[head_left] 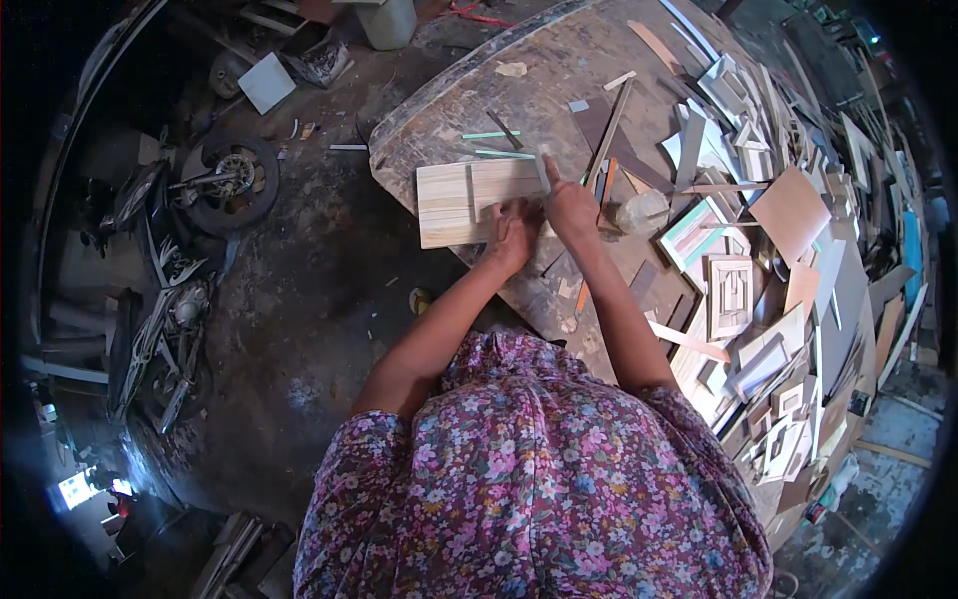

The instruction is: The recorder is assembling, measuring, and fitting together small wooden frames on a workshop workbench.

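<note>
A pale wooden panel (444,205) with a raised strip across it lies near the left edge of the worktable (539,95). My left hand (514,232) rests at the panel's right part with its fingers curled; what they pinch, if anything, is hidden. My right hand (572,210) is closed on a thin, flat, light-grey strip (543,172), the index finger laid along it. This strip stands across the panel's right end. Beyond the panel lie two thin pale-green strips (505,154) and a dark stick (506,124).
A clear round container (641,212) stands right of my right hand. Wood and board offcuts pile up along the table's right side, with a small framed panel (730,298) among them. On the floor at left is a partly dismantled motorcycle (175,309); a grey bucket (387,22) stands at the back.
</note>
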Tool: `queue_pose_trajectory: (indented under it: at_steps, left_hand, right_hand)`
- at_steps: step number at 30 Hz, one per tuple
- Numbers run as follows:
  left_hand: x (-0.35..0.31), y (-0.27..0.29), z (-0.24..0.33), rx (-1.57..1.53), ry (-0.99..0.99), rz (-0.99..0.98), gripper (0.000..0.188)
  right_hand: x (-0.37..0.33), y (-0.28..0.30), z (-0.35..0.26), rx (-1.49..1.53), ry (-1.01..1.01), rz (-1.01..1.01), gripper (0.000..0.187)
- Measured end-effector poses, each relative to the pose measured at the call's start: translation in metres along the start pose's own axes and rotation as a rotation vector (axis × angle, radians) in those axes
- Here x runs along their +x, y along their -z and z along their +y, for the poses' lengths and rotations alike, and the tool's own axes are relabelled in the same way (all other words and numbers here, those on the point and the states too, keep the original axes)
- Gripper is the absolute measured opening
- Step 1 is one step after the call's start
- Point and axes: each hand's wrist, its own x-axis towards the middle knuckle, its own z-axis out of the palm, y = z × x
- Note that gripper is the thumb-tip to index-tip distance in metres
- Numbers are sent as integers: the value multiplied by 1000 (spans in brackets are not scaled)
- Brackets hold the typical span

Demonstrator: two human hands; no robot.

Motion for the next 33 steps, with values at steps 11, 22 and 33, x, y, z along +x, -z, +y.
queue_pose_trajectory:
  at_steps: [11,22,33]
  left_hand:
    - [4,10,7,13,0,11,18]
    - [4,2,1,1,-57,81,15]
    - [10,-5,-4,-70,76,93,15]
  right_hand:
    - [-19,4,2,6,31,-46,53]
    - [-35,17,-2,-7,12,-88,55]
    - [-55,6,5,25,18,-61,57]
